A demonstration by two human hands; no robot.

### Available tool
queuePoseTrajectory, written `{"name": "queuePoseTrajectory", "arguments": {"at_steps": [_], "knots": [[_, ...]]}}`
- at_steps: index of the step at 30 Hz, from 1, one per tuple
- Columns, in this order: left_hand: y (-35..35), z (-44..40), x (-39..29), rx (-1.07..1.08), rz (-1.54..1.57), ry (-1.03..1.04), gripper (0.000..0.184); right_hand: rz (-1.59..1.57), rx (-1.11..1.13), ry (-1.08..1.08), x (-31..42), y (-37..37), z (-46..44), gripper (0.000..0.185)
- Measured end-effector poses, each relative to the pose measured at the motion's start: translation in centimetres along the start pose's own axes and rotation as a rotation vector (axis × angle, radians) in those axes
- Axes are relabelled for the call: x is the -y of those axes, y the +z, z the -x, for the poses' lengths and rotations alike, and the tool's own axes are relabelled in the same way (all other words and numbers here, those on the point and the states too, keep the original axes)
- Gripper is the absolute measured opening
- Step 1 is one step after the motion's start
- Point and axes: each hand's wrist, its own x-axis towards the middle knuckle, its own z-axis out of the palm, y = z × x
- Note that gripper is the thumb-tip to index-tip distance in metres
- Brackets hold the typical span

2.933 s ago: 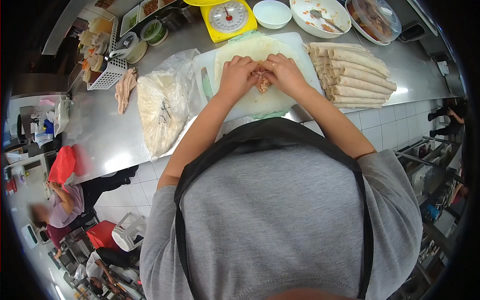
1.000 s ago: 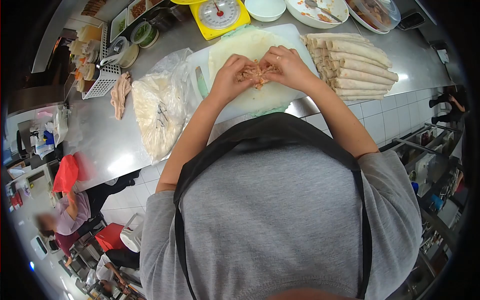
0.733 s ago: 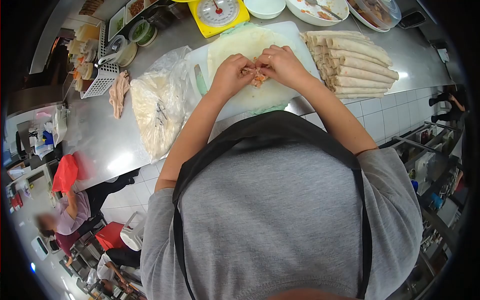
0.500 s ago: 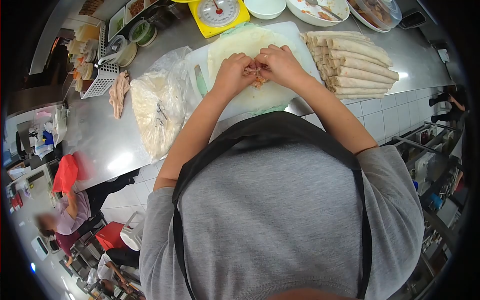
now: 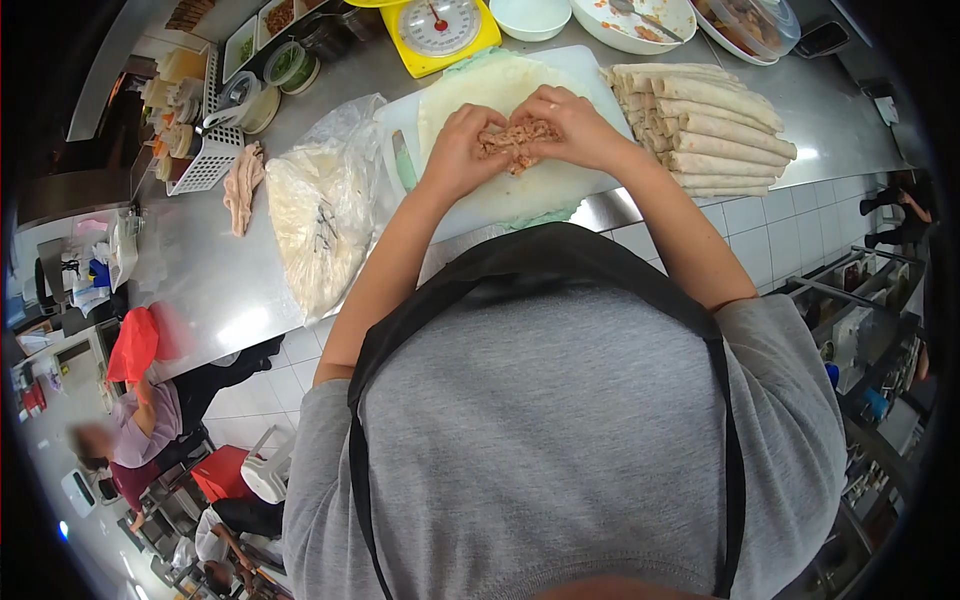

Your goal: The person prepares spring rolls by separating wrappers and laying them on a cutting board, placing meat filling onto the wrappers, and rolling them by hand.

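My left hand (image 5: pixel 464 152) and my right hand (image 5: pixel 572 130) are closed round a clump of minced filling (image 5: pixel 519 142), one at each side. Under them lies a pale round wrapper (image 5: pixel 500 200) on a white cutting board (image 5: pixel 590 68). Green material shows at the wrapper's upper and lower edges. To the right of the board is a stack of long pale rolls (image 5: pixel 725 140). Left of it sits a clear plastic bag (image 5: pixel 320 220) with pale wrappers inside.
A yellow scale (image 5: pixel 440 35), a white bowl (image 5: pixel 530 18), a bowl with a spoon (image 5: pixel 640 30) and a lidded container (image 5: pixel 750 25) stand behind the board. A pinkish cloth (image 5: pixel 241 190) and a white basket (image 5: pixel 206 160) are at left. A person (image 5: pixel 140 430) is beyond the counter's left end.
My hands have drawn apart a little from their near-touching position half a second ago, and more filling shows between them. The view has shifted slightly.
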Motion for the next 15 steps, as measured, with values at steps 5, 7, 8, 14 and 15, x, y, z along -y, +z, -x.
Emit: {"name": "queuePoseTrajectory", "arguments": {"at_steps": [5, 7, 8, 14, 15], "knots": [[0.2, 1.1, -0.9, 0.05, -0.049, 0.059, 0.077, 0.08, -0.032, -0.042, -0.2, 0.3, 0.9, 0.046], [1.0, 1.1, -0.7, 0.046, -0.082, 0.021, 0.082, 0.079, -0.029, -0.052, -0.3, 0.6, 0.8, 0.045], [1.1, 1.0, -0.7, 0.046, -0.081, 0.021, 0.082, 0.075, -0.022, -0.064, -0.5, 0.8, 0.7, 0.043], [1.4, 0.7, -0.2, 0.012, 0.011, -0.016, 0.062, -0.003, -0.08, -0.148, -1.4, 1.3, 0.3, 0.035], [1.4, 0.7, -0.1, 0.0, -0.015, 0.017, 0.059, -0.001, -0.08, -0.148, -1.4, 1.1, 0.3, 0.035]]}}
